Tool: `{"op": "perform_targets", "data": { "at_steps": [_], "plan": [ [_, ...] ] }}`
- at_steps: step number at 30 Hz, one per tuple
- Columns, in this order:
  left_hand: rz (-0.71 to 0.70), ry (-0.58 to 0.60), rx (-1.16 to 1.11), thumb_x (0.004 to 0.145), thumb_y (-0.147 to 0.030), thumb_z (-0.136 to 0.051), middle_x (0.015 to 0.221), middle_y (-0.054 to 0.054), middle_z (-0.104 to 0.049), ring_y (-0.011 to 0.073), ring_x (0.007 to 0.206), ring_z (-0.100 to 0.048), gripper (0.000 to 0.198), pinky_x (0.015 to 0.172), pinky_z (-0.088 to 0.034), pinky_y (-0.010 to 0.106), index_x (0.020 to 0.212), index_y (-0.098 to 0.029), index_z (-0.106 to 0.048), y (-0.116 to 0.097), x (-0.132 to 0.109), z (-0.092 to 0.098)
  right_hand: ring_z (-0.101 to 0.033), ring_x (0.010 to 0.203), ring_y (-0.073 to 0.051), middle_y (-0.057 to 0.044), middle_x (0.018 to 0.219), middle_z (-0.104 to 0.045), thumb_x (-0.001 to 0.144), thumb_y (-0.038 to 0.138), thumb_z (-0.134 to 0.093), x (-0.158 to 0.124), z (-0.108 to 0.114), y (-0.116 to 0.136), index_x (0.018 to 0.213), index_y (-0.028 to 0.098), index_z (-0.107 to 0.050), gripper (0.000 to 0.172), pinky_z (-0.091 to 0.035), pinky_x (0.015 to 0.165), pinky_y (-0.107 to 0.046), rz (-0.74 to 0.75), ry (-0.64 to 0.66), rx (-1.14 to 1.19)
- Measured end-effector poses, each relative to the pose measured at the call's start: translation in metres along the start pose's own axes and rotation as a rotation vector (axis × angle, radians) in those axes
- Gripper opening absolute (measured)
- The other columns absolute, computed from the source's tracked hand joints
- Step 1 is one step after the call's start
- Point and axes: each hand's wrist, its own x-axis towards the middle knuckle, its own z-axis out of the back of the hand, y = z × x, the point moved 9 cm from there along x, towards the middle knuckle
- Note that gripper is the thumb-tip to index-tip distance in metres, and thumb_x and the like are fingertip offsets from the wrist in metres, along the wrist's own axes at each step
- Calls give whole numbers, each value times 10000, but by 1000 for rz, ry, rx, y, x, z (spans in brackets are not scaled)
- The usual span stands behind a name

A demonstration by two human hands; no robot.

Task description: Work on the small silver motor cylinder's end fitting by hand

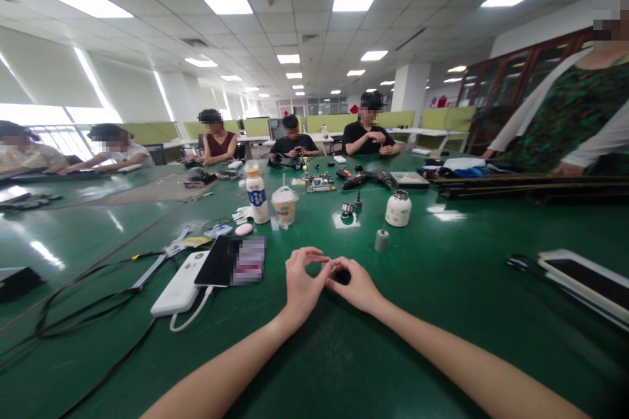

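Note:
Just above the green table [432, 314], my left hand [303, 281] and my right hand [358, 285] meet fingertip to fingertip. Between them is a small pale, ring-like piece [333, 267], pinched by the fingers of both hands and mostly hidden; its exact kind is too small to tell. Beyond my right hand stands a grey cylindrical cap [382, 241]. Farther back is a white, cartoon-printed flask [398, 209] with its mouth uncovered. A phone [219, 262] leans on a white power bank [181, 283], left of my left hand.
A drink bottle [258, 196] and a lidded plastic cup [284, 205] stand ahead. Behind them lie a circuit board [320, 183] and a power drill [366, 178]. Black cables [105, 304] run along the left. A white-edged device [584, 281] lies at right. Several people sit around the table; one stands at right.

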Motion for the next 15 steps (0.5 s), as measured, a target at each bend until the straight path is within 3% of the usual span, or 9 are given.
{"op": "perform_targets", "data": {
  "at_steps": [9, 15],
  "plan": [
    [14, -7, -12, 762, -230, -758, 839, 11, -755, 246, 909, -687, 187, 898, -398, 399, 861, -223, -599, 2, 1, 1, -628, 890, -220, -25, 885, -706, 747, 332, -751, 0, 1, 2, 955, 227, -653, 253, -475, 805, -341, 2, -2, 8],
    [13, 100, -59, 810, -192, -689, 907, 10, -774, 244, 971, -692, 224, 919, -402, 405, 995, -234, -570, 2, -1, -10, -621, 890, -216, -28, 917, -704, 748, 287, -744, 0, 0, 1, 994, 236, -658, 266, -475, 805, -342, 5, 5, 9]
  ]
}}
